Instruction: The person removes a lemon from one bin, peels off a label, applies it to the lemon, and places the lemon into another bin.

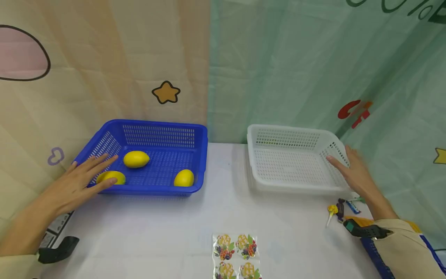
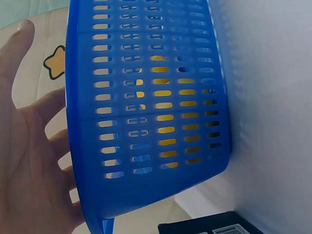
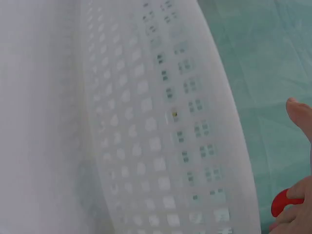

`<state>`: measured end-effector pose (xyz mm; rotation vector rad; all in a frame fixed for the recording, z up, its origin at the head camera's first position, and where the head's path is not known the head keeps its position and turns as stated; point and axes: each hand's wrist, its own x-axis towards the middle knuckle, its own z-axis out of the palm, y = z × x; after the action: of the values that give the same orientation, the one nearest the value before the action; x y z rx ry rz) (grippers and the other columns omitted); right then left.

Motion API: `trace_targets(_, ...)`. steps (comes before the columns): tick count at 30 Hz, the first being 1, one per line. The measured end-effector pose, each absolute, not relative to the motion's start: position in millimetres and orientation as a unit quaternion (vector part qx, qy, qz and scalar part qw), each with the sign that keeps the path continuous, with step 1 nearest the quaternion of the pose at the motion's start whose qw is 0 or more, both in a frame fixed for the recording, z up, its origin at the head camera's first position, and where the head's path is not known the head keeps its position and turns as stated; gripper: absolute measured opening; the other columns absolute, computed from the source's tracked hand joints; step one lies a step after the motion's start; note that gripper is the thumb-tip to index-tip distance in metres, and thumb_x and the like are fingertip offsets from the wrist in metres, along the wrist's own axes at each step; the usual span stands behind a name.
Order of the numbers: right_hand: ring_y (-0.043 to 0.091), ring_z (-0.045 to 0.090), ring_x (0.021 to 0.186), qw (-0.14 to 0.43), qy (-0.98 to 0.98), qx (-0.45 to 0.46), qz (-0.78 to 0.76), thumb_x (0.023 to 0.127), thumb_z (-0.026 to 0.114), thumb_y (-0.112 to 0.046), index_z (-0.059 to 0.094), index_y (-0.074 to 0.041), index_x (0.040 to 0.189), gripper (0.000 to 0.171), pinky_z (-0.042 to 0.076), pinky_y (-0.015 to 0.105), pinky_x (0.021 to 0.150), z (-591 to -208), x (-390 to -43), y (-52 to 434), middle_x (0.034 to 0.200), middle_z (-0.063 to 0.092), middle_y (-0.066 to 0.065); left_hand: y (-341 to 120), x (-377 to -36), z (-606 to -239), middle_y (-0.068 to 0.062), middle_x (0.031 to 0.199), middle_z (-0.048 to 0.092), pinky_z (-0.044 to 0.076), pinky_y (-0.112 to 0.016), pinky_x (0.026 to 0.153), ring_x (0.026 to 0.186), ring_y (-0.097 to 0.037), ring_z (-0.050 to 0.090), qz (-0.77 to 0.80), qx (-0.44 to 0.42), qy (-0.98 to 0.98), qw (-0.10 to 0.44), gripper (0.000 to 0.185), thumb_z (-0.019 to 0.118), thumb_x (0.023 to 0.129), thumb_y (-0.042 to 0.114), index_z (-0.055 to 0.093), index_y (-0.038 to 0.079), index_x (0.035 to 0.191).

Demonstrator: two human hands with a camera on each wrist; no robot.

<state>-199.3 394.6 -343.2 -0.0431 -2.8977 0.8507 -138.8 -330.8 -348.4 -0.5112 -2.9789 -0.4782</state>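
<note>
Three yellow lemons [image 1: 136, 159] lie in a blue plastic basket [image 1: 156, 190]. Over the basket's left end my left hand [image 1: 81, 180] spreads its fingers, partly covering the lemon nearest it. In the left wrist view, that hand [image 2: 31, 151] is beside the rim, and yellow shows through the slots of the basket wall [image 2: 146, 187]. A white plastic basket [image 1: 296, 186] stands to the right with nothing in it. At its right end is my right hand [image 1: 357, 174], fingers extended and thumb over the rim. The right wrist view shows only part of this hand [image 3: 300, 195].
A sheet of fruit stickers [image 1: 237, 255] lies at the front middle of the white table [image 1: 156, 232]. A yellow lollipop [image 1: 332, 210] and small wrapped sweets [image 1: 353, 207] lie before the white basket. A printed box [image 1: 57, 228] sits under my left forearm. Curtains [image 1: 230, 77] hang behind.
</note>
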Motion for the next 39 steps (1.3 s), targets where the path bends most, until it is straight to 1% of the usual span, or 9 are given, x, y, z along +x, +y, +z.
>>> trace_targets(2, 0.06, 0.004, 0.139, 0.044, -0.948, -0.029, 0.314, 0.1, 0.042, -0.054, -0.007, -0.004, 0.156, 0.089, 0.009, 0.08, 0.101, -339.2, -204.7, 384.2, 0.157, -0.003, 0.034, -331.3, -142.7, -347.5, -0.031, 0.153, 0.027, -0.012, -0.062, 0.114, 0.143, -0.051, 0.014, -0.178, -0.172, -0.968, 0.038, 0.062, 0.05, 0.102, 0.038, 0.027, 0.018, 0.157)
trace_targets(6, 0.06, 0.004, 0.139, -0.002, -0.941, -0.046, 0.334, 0.099, 0.038, -0.061, -0.01, -0.003, 0.154, 0.094, 0.013, 0.079, 0.102, -330.2, -217.6, 360.6, 0.156, -0.005, 0.035, -332.6, -150.7, -345.0, -0.032, 0.15, 0.033, -0.001, -0.067, 0.113, 0.139, -0.055, 0.022, -0.224, -0.18, -0.957, 0.027, 0.058, 0.054, 0.101, 0.034, 0.038, 0.012, 0.152)
trace_targets(12, 0.051, 0.002, 0.144, -0.038, -0.929, -0.008, 0.367, 0.098, 0.043, -0.06, -0.009, 0.0, 0.154, 0.097, 0.012, 0.069, 0.111, -321.2, -231.9, 315.8, 0.159, -0.006, 0.029, -337.3, -159.7, -343.7, -0.031, 0.139, 0.048, 0.032, -0.077, 0.09, 0.125, -0.059, 0.039, -0.237, -0.174, -0.956, 0.016, 0.053, 0.064, 0.095, 0.031, 0.053, 0.009, 0.141)
trace_targets(17, 0.046, 0.003, 0.146, -0.063, -0.922, 0.013, 0.381, 0.096, 0.049, -0.061, -0.006, -0.004, 0.156, 0.1, 0.013, 0.066, 0.113, -318.7, -238.4, 274.5, 0.161, -0.003, 0.024, -338.3, -164.9, -343.3, -0.032, 0.129, 0.057, 0.041, -0.073, 0.084, 0.116, -0.058, 0.049, -0.216, -0.169, -0.962, 0.003, 0.048, 0.066, 0.094, 0.034, 0.061, 0.007, 0.133)
trace_targets(21, 0.045, 0.009, 0.146, -0.072, -0.922, 0.041, 0.378, 0.095, 0.053, -0.059, -0.003, -0.005, 0.157, 0.099, 0.018, 0.064, 0.114, -316.9, -242.7, 243.1, 0.162, 0.001, 0.022, -336.9, -170.4, -342.2, -0.026, 0.121, 0.064, 0.051, -0.056, 0.077, 0.104, -0.045, 0.061, -0.21, -0.188, -0.959, -0.01, 0.04, 0.068, 0.092, 0.03, 0.068, 0.006, 0.124)
trace_targets(24, 0.043, 0.014, 0.146, -0.071, -0.922, 0.065, 0.376, 0.094, 0.056, -0.057, 0.001, -0.006, 0.158, 0.098, 0.021, 0.062, 0.114, -317.0, -243.6, 218.4, 0.162, 0.006, 0.021, -336.7, -174.1, -342.5, -0.023, 0.117, 0.067, 0.049, -0.033, 0.062, 0.089, -0.025, 0.061, -0.219, -0.191, -0.956, -0.034, 0.036, 0.07, 0.091, 0.026, 0.07, 0.005, 0.12)
trace_targets(28, 0.04, 0.019, 0.146, -0.077, -0.916, 0.095, 0.381, 0.091, 0.062, -0.054, 0.006, -0.008, 0.158, 0.099, 0.027, 0.06, 0.112, -320.6, -241.2, 184.1, 0.162, 0.013, 0.018, -338.4, -174.8, -344.2, -0.019, 0.112, 0.07, 0.038, -0.023, 0.053, 0.085, -0.012, 0.058, -0.231, -0.185, -0.954, -0.056, 0.032, 0.072, 0.089, 0.022, 0.072, 0.004, 0.116)
trace_targets(33, 0.034, 0.02, 0.147, -0.105, -0.906, 0.12, 0.393, 0.088, 0.066, -0.052, 0.008, -0.01, 0.158, 0.101, 0.028, 0.057, 0.113, -325.9, -237.5, 144.4, 0.163, 0.014, 0.012, -340.2, -177.1, -345.2, -0.014, 0.109, 0.072, 0.047, -0.022, 0.063, 0.099, -0.025, 0.065, -0.23, -0.189, -0.951, -0.08, 0.029, 0.074, 0.088, 0.02, 0.074, 0.003, 0.112)
trace_targets(39, 0.029, 0.02, 0.147, -0.11, -0.904, 0.138, 0.391, 0.087, 0.069, -0.049, 0.013, -0.009, 0.158, 0.1, 0.023, 0.05, 0.117, -332.9, -233.3, 106.0, 0.163, 0.016, 0.009, -338.8, -186.9, -345.7, -0.017, 0.112, 0.071, 0.047, -0.022, 0.065, 0.101, -0.034, 0.064, -0.224, -0.203, -0.95, -0.081, 0.032, 0.076, 0.086, 0.018, 0.073, 0.0, 0.112)
